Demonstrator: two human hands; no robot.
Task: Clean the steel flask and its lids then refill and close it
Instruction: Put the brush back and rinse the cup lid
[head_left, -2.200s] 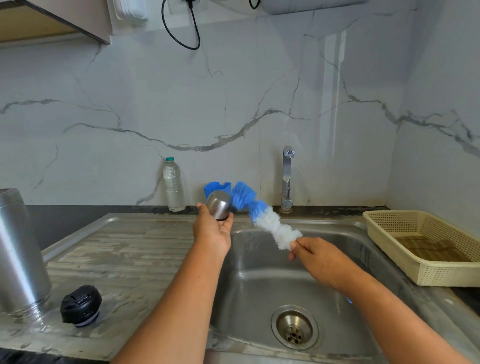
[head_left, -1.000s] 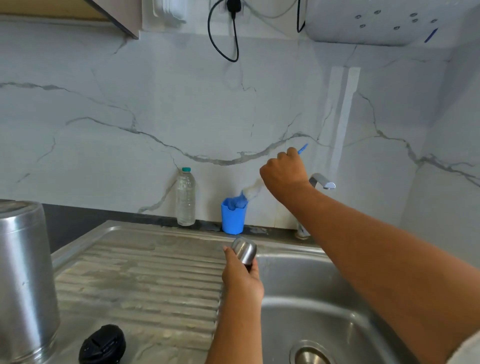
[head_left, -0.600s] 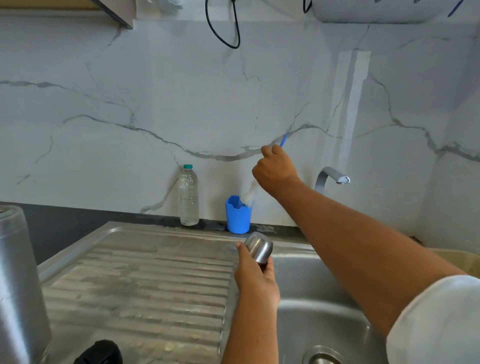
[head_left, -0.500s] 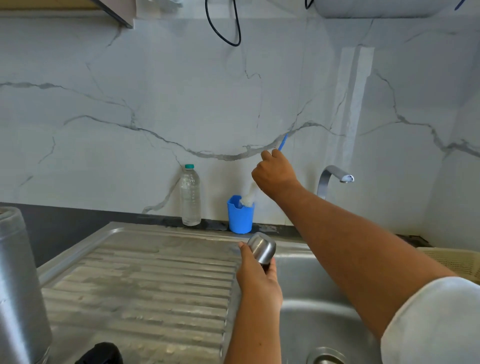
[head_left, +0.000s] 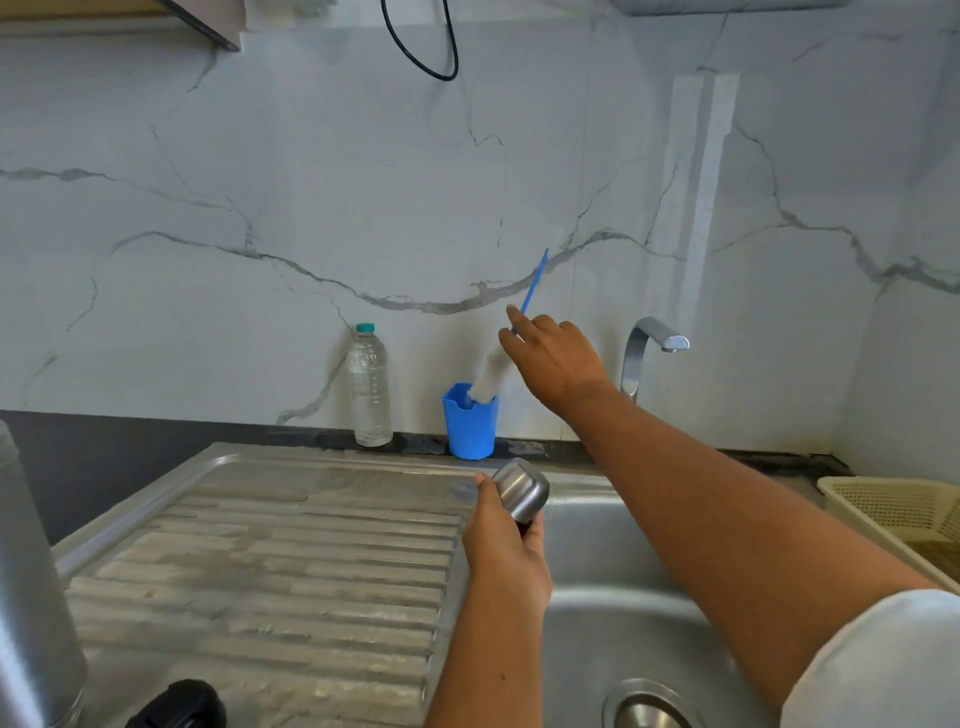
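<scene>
Presently: left hand grips steel cap, fingers curled round it, closed end up, above junction of drainboard and sink basin. Right hand extended toward wall, fingers loosened, holding nothing; index tip at handle of bottle brush, contact uncertain. Brush stands bristles-down in blue cup. Steel flask upright, far left; black lid near it.

The steel drainboard bears the flask and black lid; dark counter behind bears water bottle and blue cup.
</scene>
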